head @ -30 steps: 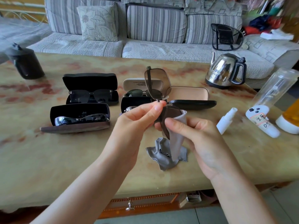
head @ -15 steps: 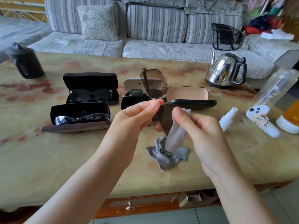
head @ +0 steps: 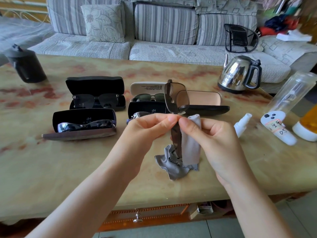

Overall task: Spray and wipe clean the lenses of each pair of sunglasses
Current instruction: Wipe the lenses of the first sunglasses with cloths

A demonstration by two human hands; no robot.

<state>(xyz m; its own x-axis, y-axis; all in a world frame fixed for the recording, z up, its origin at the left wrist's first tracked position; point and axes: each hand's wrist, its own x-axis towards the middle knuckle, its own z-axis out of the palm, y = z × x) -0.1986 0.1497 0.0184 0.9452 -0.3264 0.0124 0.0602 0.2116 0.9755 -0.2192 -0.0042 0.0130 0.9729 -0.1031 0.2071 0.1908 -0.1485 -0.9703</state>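
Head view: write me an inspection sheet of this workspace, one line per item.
Surface: marbled table with reddish veins.
Job's things: sunglasses held upright, grey cloth draped down to the table; four open cases hold other pairs; a fifth case lies open; spray bottle right of the hands.
Clutter: kettle, black jug, clear bottle, orange bottle.
Hands: left hand pinches the frame; right hand presses the cloth on the lower lens.
Cables: nothing seen on the table.
Surroundings: striped sofa behind.
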